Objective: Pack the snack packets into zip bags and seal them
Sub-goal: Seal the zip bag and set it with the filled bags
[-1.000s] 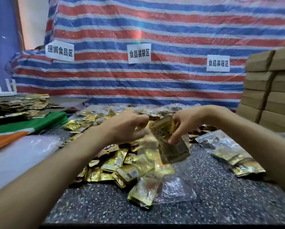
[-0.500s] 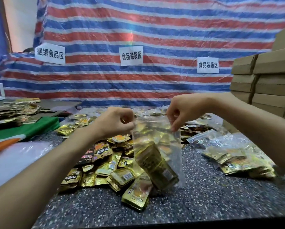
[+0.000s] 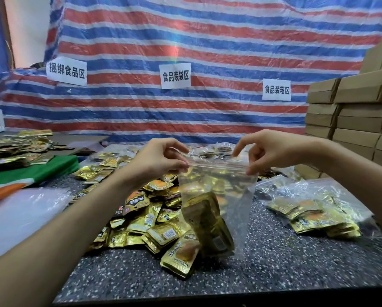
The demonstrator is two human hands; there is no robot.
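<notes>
Head view: left hand (image 3: 161,159) and right hand (image 3: 272,151) each pinch a top corner of bag (image 3: 236,196), held upright over table (image 3: 285,262), packets (image 3: 207,220) sunk inside. Sealing step, likely. Next: press zip strip (image 3: 216,165) shut end to end; whether sealed yet, unclear.

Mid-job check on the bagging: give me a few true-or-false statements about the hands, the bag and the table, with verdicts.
1. The left hand and right hand each pinch the zip bag at its top edge. True.
2. The held bag is empty. False: gold packets sit inside it.
3. Loose packets lie heaped on the table, left of the held bag. True.
4. Cardboard boxes are stacked at the far left. False: the boxes are stacked at the right.
5. Filled bags lie on the table to the right. True.
</notes>
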